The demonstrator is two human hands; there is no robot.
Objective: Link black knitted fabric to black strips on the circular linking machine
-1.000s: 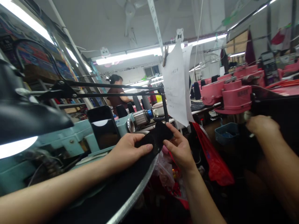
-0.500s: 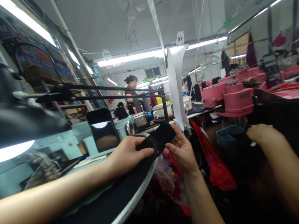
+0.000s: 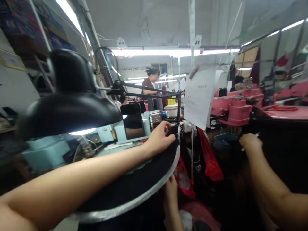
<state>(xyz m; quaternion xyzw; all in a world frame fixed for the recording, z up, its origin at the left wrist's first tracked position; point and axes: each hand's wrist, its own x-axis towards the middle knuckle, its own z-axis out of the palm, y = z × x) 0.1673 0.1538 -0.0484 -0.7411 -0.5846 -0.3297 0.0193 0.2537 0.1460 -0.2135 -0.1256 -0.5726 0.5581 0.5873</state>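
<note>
Gripping a round black fabric piece (image 3: 125,183) with a silvery edge band, left hand (image 3: 158,137) up at the top of it, fingers (image 3: 168,136) curled closed over the rim, the whole piece sitting lower center of the frame, just in front of a pale blue sewing machine (image 3: 108,134). Second hand (image 3: 170,189) poking up from below, behind the rim, fingers hidden, so no telling if open or closed. Far right, another hand (image 3: 250,142) curled around something dark, no telling how tight, or which of these two is the right one. Black desk lamp (image 3: 69,109) hogging the left side, paper note (image 3: 198,98) clipped up near center, red plastic bag (image 3: 210,160) below it, pink machines (image 3: 238,112) along the right, and a co-worker (image 3: 150,85) way in the back.
</note>
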